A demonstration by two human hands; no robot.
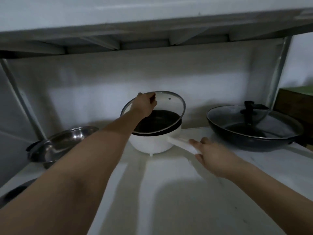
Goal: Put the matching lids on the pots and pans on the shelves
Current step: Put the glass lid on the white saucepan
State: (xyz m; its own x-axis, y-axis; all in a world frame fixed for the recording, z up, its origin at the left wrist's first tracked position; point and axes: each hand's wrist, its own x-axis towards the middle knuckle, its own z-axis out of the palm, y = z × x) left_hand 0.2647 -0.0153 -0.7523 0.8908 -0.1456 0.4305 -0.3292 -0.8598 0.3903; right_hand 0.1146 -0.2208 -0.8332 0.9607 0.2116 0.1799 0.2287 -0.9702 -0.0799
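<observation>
A white pot (152, 143) with a dark inside stands mid-shelf, its white handle (182, 143) pointing right. My left hand (145, 103) grips the knob of a round glass lid (171, 106), which is tilted above the pot with its right edge resting on the rim. My right hand (210, 155) holds the end of the pot's handle. To the right a black wok (254, 134) carries a glass lid (237, 116) with a black knob, lying tilted inside it. A steel pan (66, 141) with a steel lid resting askew sits at the left.
The white shelf surface (169, 192) runs toward me. An upper shelf (152, 36) hangs close overhead. Metal posts (20, 97) stand left and right. A wooden box (298, 102) sits at the far right. A dark round object (17, 190) shows at the lower left edge.
</observation>
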